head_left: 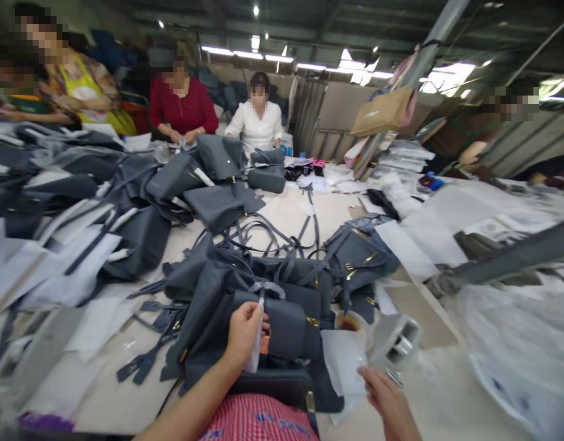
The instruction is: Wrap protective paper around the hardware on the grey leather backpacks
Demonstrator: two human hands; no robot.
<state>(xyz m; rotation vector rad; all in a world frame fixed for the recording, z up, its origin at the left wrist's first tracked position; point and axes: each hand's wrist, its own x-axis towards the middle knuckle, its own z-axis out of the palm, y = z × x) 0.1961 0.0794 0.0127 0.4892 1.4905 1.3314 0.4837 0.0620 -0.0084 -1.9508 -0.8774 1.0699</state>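
My left hand (245, 334) is closed around a white-wrapped strap (258, 349) that stands up from a dark blue-grey leather bag (282, 324) in front of me. An orange-brown tag (265, 342) shows beside those fingers, and gold metal fittings sit on the bag. To the right, my right hand (385, 392) has its fingers pressed together, and what they pinch is too small to make out. They are at the edge of a white paper sheet (341, 361), just below a grey-white tape dispenser (396, 343).
Many similar bags (217, 205) are heaped at left and centre, with loose straps (150, 349) beside them. A cup of brown liquid (349, 323) stands near the dispenser. Plastic wrapping (515, 355) lies at right, under a slanted metal bar (506, 254). Several people work across the table.
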